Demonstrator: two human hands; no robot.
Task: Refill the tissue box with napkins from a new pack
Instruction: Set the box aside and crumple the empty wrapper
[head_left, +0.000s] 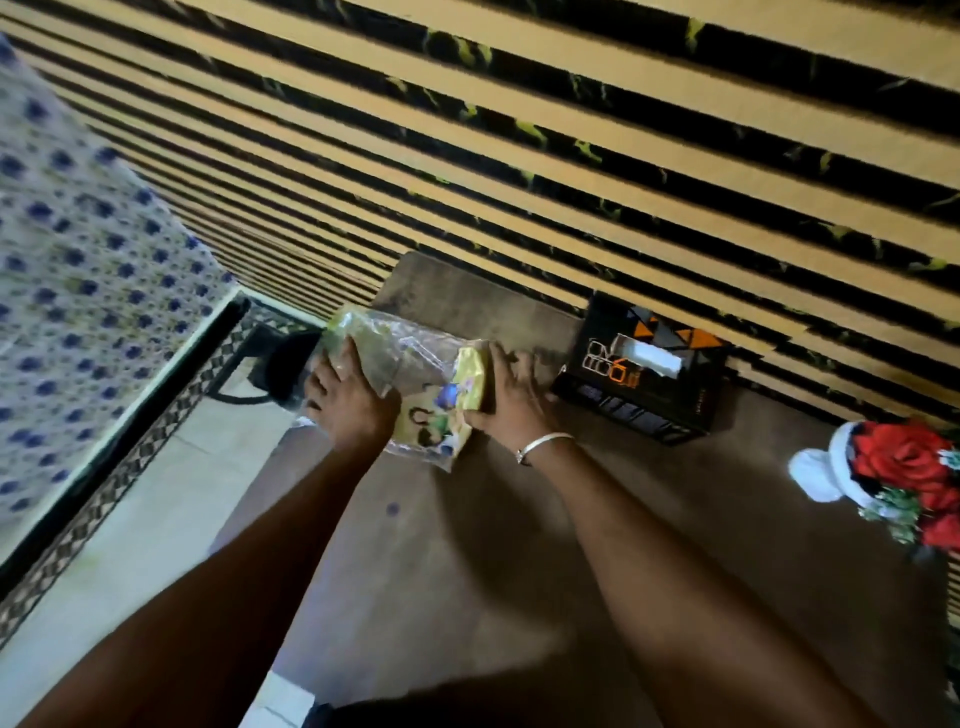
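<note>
Head view, tilted frame. A brown, matte tabletop (467, 545) carries all task items; its far edge meets a wall of tan and black horizontal stripes (519, 156), and its left edge drops to pale floor tiles (156, 519). The landmark is the black cardboard tissue box with orange triangles and white lettering (644, 374), standing against the striped wall with a white tissue tip showing at its top slot. Just left of the tissue box lies the clear plastic napkin pack with yellow and green print (415, 384), flat on the tabletop near the far left corner. The left hand (348, 400) presses down on the pack's crumpled clear end, farthest from the tissue box; the right hand (511, 387), with a thin silver bracelet (540, 447) at the wrist, clasps the yellow end, between pack and tissue box; each grip is closed on the pack. Right of the tissue box, near the frame edge, stands a white vase of red artificial roses (893, 467). The tabletop nearer the viewer than the tissue box is bare, crossed only by the two forearms. Far left of the tissue box hangs a white cloth with blue dots (78, 260).
</note>
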